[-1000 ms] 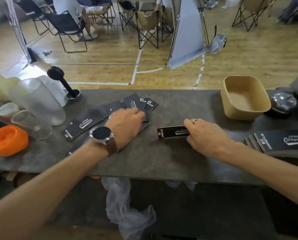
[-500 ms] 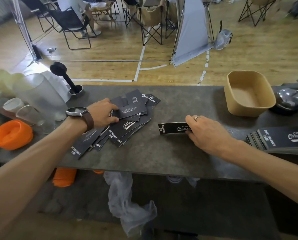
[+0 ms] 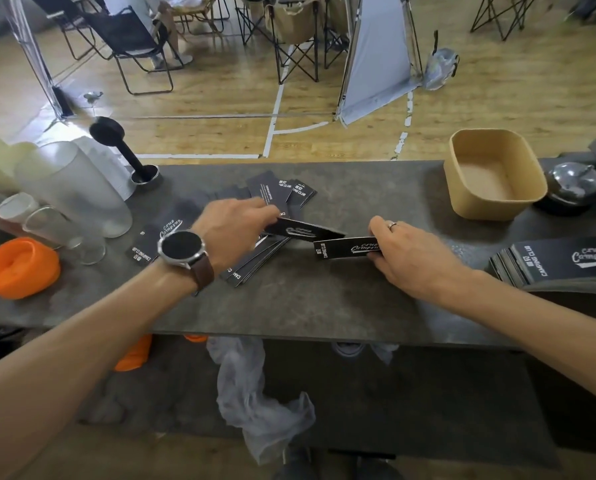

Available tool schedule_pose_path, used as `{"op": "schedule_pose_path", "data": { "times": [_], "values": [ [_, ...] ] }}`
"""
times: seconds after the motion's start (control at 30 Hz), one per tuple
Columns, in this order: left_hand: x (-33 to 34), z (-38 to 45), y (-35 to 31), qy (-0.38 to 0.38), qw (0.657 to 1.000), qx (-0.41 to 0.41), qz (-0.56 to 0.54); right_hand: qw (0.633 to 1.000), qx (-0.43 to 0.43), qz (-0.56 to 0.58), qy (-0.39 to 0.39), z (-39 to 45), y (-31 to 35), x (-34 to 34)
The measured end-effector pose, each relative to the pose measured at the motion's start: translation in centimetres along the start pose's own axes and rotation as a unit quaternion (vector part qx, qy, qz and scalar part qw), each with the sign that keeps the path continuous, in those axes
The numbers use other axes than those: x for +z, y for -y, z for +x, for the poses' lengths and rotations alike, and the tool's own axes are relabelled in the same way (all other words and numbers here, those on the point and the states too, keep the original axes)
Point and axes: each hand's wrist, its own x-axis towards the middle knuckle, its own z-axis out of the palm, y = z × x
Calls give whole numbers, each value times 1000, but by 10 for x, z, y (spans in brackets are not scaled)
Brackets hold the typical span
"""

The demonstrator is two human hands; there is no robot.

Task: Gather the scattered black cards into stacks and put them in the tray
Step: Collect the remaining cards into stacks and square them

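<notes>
Head view puts our left hand (image 3: pixel 236 226) at the centre of the frame, fingertips pinching one black card (image 3: pixel 305 230) and holding it lifted above the scattered black cards (image 3: pixel 275 195), its far end reaching toward our right hand (image 3: pixel 407 251). A round watch (image 3: pixel 182 249) on a brown strap sits on that wrist. Our right hand, just right of centre, grips a small stack of cards (image 3: pixel 346 247) by its right end, thumb and fingers curled round it, printed face up, low over the dark counter (image 3: pixel 324 299). The lifted card and the held stack nearly meet; we cannot tell whether they touch. More loose cards fan out under and behind the left hand toward the upper middle of the counter. At the right edge lies a thick gathered stack (image 3: pixel 559 268). The tan tray (image 3: pixel 493 174) stands in the upper right, holding no cards. At far left sit an orange lid (image 3: pixel 17 266) and frosted cups (image 3: pixel 71 188).
</notes>
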Motion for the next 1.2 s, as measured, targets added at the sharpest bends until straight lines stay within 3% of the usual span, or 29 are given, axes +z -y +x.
{"op": "schedule_pose_path", "data": {
  "times": [0.27,0.63,0.8,0.93,1.03,1.13,1.2],
  "values": [
    [16,11,-46,105,988,59,-96,1000,16,6,-6,2,1,1],
    [27,31,-81,70,997,21,2,1000,12,-2,-14,12,-1,6],
    [32,30,-80,68,996,46,-47,999,0,-24,-20,12,2,10],
    [30,24,-51,46,994,-34,-97,1000,-6,-26,-12,10,0,9],
    [37,28,-17,33,994,-103,-22,1000,0,-21,-11,10,1,9],
    [45,33,1,80,987,-115,78,1000,2,-24,-8,11,1,9],
    [48,32,2,76,988,-105,88,999,0,-31,-11,11,1,9]
  ]
}}
